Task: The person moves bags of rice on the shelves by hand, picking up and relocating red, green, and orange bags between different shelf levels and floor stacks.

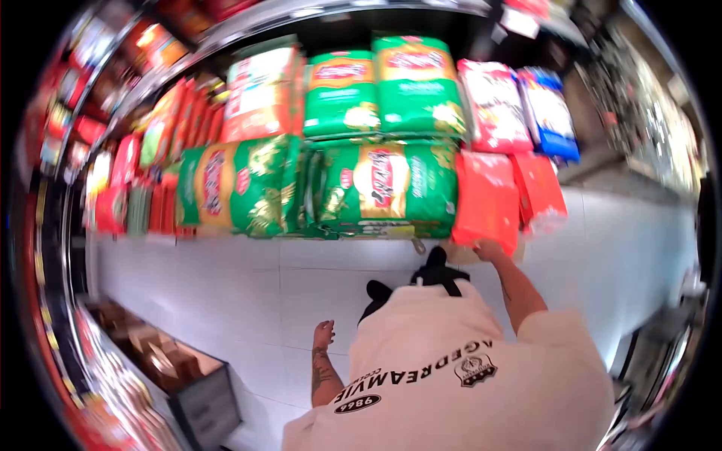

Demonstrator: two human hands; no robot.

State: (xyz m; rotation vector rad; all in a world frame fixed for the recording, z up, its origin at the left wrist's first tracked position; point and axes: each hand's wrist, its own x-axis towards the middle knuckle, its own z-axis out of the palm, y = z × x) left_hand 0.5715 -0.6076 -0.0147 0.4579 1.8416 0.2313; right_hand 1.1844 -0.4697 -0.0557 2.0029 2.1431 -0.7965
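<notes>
My right hand is at the lower front edge of a bright red plastic package, its fingers closed on that edge. A second red package lies right beside it. My left hand hangs low over the floor, away from the goods. Its fingers are loosely curled and a little apart, with nothing seen in them. Nearest the red packages on the left is a large green bag with a gold and white label, lying flat. Another green bag lies farther left.
Behind stand upright green bags, a red-and-white bag and a blue-and-white bag. Red packs fill the left end. A grey open box sits on the pale tiled floor at lower left. Shelving lines both sides.
</notes>
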